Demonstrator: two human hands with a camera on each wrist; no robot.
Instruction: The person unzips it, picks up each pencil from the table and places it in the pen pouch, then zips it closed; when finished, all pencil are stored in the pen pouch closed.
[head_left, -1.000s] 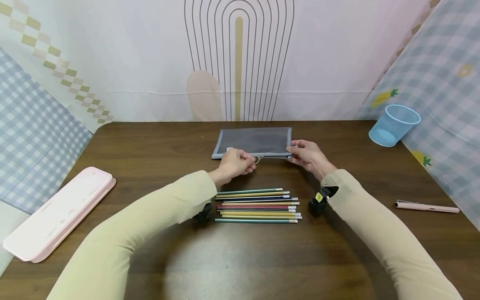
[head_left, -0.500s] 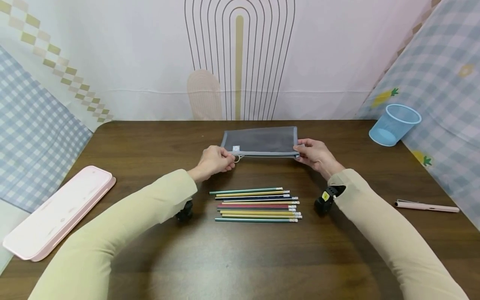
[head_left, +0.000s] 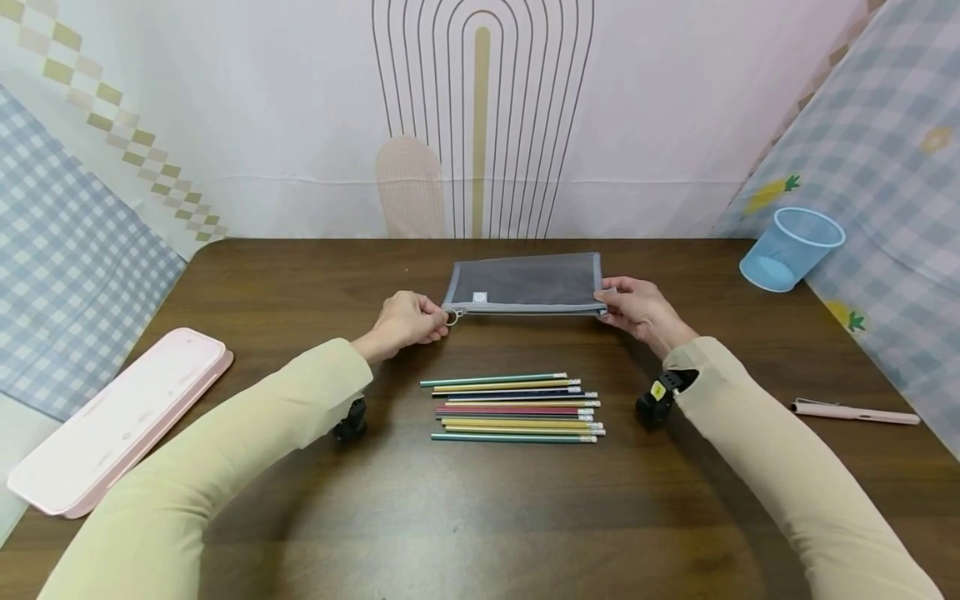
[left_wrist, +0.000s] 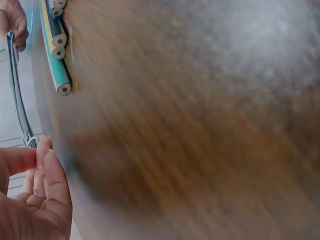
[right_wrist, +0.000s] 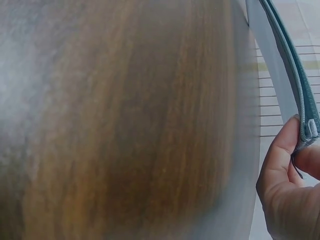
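A grey see-through zip pouch (head_left: 536, 282) with a pale blue border and a small white label is held by its near edge at the back of the table. My left hand (head_left: 408, 320) pinches the zipper's pull ring (head_left: 453, 317) between thumb and forefinger at the pouch's left end. At the opposite end, my right hand (head_left: 642, 312) grips the near right corner, thumb on top. The right wrist view shows the zipper edge (right_wrist: 295, 65) running away from those fingers. Several pencils (head_left: 517, 410) lie side by side in front of the pouch, erasers to the right.
On the left lies a long pink pencil case (head_left: 123, 417). A pink pen (head_left: 855, 412) rests at the right edge of the brown table (head_left: 465, 517). Behind it, a blue mesh cup (head_left: 791, 250) leans by the checked cloth (head_left: 892, 183).
My left hand has moved left along the pouch's near edge with the pull ring, from about a third along to the left end. The pouch and right hand have shifted slightly right.
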